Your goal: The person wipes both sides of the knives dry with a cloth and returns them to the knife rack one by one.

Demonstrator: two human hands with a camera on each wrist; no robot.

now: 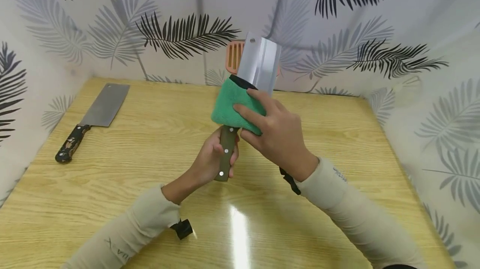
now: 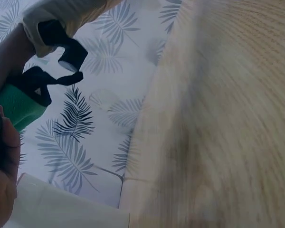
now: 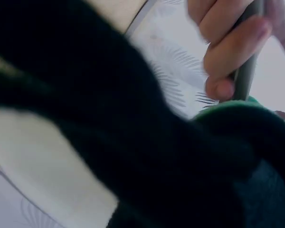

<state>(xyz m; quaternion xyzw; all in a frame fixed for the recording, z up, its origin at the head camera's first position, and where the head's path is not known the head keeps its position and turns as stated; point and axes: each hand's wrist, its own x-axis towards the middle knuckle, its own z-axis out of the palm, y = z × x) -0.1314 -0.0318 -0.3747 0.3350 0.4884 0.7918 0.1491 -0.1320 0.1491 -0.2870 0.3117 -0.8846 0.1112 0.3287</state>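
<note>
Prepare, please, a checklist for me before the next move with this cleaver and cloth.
1. Left hand grips the olive-green handle of the raised cleaver: ok.
2. Right hand holds the green cloth against that cleaver's blade: ok.
3. Blade fully wrapped: not ok; the upper part is bare.
4. Right hand wholly shielded from metal by the cloth: cannot tell; the far side is hidden.
5. Second cleaver lies on the wood-grain table, apart from both hands: ok.
6. Raised blade not touching the orange slotted object behind: cannot tell; they overlap.
</note>
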